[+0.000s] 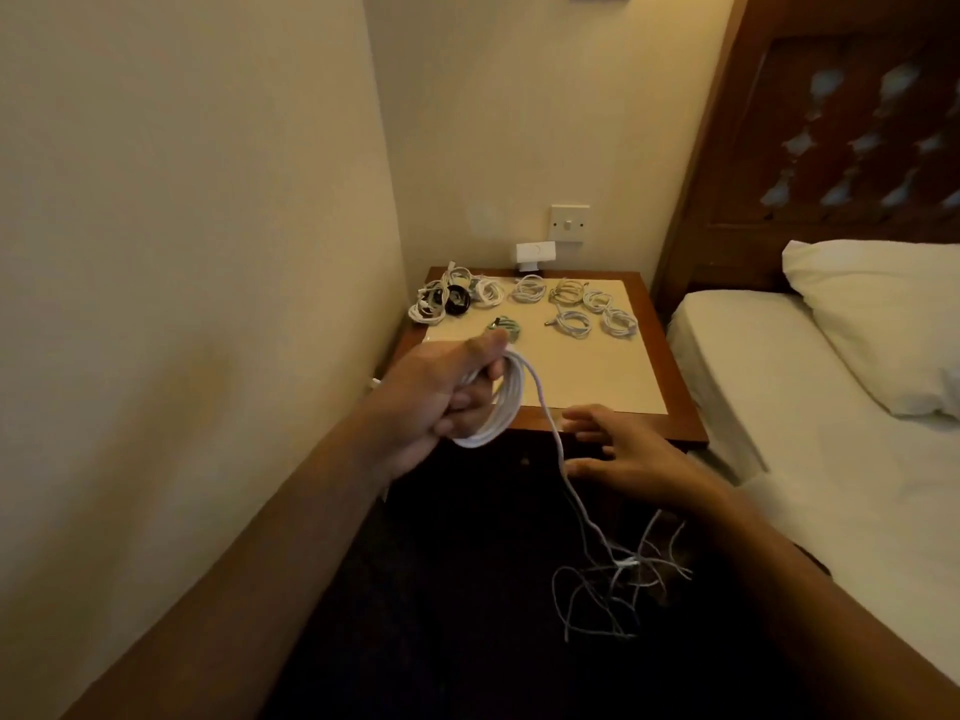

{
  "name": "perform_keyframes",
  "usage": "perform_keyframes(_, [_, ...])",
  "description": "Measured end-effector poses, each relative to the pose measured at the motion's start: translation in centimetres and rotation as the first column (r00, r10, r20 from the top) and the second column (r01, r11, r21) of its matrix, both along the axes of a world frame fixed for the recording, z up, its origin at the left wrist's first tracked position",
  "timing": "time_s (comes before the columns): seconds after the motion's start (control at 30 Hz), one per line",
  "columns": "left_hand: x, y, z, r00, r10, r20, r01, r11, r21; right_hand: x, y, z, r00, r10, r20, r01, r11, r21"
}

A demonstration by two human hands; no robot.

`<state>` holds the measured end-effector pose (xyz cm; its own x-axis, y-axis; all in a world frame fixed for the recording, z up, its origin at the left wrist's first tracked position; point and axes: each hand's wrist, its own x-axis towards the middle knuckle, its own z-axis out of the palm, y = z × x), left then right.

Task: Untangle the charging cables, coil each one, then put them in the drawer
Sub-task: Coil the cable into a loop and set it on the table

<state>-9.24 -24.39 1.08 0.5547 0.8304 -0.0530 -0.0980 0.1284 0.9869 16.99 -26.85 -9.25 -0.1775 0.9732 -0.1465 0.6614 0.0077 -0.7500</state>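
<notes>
Left of centre, left hand [441, 402], grip curled tight round a coiled white cable [506, 402], several loops stacked, thumb on top. From that coil, a loose tail [556, 444] running down toward lower centre and into a tangle of thin pale cables [608, 589] on the dark floor [441, 589].

Just right of the tail, right hand [628, 462], grip wide open, fingers spread and straight, holding nothing (whether a fingertip brushes the tail, cannot tell).

Above both hands, mid-frame, a wooden bedside worktop [683, 407] with a pale inset. Along its far edge, a row of coiled cables: a white heap [431, 304] at the left corner with a black coil [458, 301] in it, more white coils [529, 289] to the right, two further ones [571, 323] nearer the front. A green cable [503, 328] lying just beyond the left thumb.

On the wall behind, a switch plate [570, 223], and below it a white adapter [535, 254]. At the right edge, a bed [779, 407] with a white pillow [872, 314], and a dark carved headboard [831, 148] above.
</notes>
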Motion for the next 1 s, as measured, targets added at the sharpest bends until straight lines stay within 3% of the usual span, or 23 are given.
perform_keyframes(0.1, [2.1,-0.6,-1.3,1.000,0.014,-0.007,-0.014,0.999,-0.050,-4.1,-0.8,4.5,0.969,0.156,-0.193,-0.144,0.987,0.074])
perform_keyframes(0.2, [2.1,0.1,-2.0,0.994,0.099,-0.038,-0.102,0.992,-0.074,-4.9,-2.3,6.6,0.888,0.107,-0.447,-0.129,0.991,-0.020])
perform_keyframes(0.27, [1.3,0.6,-2.8,0.981,0.155,-0.118,-0.159,0.987,-0.027,-4.4,-2.9,7.3,0.899,0.048,-0.435,-0.050,0.999,0.006])
perform_keyframes(0.33, [0.5,0.8,-3.8,0.950,0.190,-0.247,-0.185,0.982,0.045,-3.9,-2.9,7.8,0.954,0.017,-0.300,0.009,0.996,0.085])
perform_keyframes(0.43, [0.1,-0.3,-5.2,0.955,0.024,-0.294,-0.021,1.000,0.013,-3.3,-2.0,7.9,0.988,-0.033,-0.150,0.069,0.968,0.243])
perform_keyframes(0.57, [0.1,-1.5,-4.3,0.991,-0.119,-0.061,0.114,0.991,-0.074,-2.6,-1.0,4.9,0.963,-0.164,-0.215,0.221,0.935,0.277])
perform_keyframes(0.73, [1.8,-0.6,-3.4,0.961,-0.013,0.275,0.055,0.988,-0.147,-5.7,-2.7,-0.9,0.980,-0.142,-0.140,0.159,0.980,0.118])
perform_keyframes(0.8, [2.6,0.4,-3.5,0.946,0.040,0.322,-0.001,0.993,-0.120,-7.7,-4.3,-1.4,0.986,-0.104,-0.134,0.114,0.991,0.069])
perform_keyframes(0.83, [2.9,0.9,-3.7,0.960,0.077,0.268,-0.065,0.996,-0.056,-8.7,-5.1,-1.1,0.989,-0.067,-0.131,0.073,0.996,0.044])
perform_keyframes(0.9, [3.6,1.7,-4.3,0.981,0.192,0.008,-0.191,0.965,0.179,-10.1,-6.1,-0.1,0.993,0.026,-0.118,-0.028,0.999,-0.019])
perform_keyframes(0.93, [3.8,1.9,-4.8,0.965,0.229,-0.124,-0.187,0.940,0.285,-10.5,-6.4,0.6,0.994,0.059,-0.093,-0.061,0.998,-0.026])
perform_keyframes(1.0, [3.6,2.1,-6.1,0.936,0.198,-0.292,-0.093,0.937,0.337,-10.5,-6.4,2.6,0.997,0.072,0.025,-0.073,0.996,0.045])
